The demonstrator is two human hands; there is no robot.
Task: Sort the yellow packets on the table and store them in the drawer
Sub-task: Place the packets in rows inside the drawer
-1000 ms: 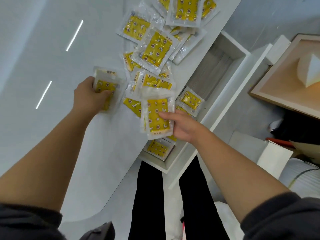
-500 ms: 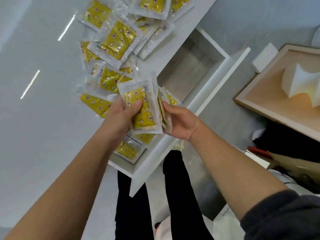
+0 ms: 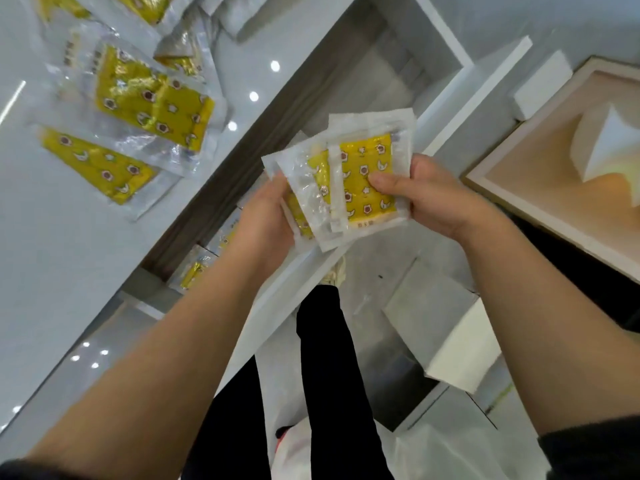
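Both hands hold a small stack of yellow packets (image 3: 360, 174) in clear wrappers above the open white drawer (image 3: 446, 39). My left hand (image 3: 266, 216) grips the stack's left edge from below. My right hand (image 3: 429, 199) grips the right edge, thumb pressed on the top packet's yellow face. More yellow packets (image 3: 145, 98) lie loose on the white table (image 3: 52, 254) at the upper left. Under my left forearm, packets in the drawer (image 3: 197, 268) show partly.
A wooden-framed tray (image 3: 512, 188) holding a white foam block (image 3: 613, 140) sits at the right. A white box (image 3: 450, 327) stands on the floor near my legs. The drawer's front panel (image 3: 485, 95) juts out toward me.
My left hand brought its packet from the table to the one in my right hand. Both hands moved off the table edge, and now hold the stack together over the drawer.
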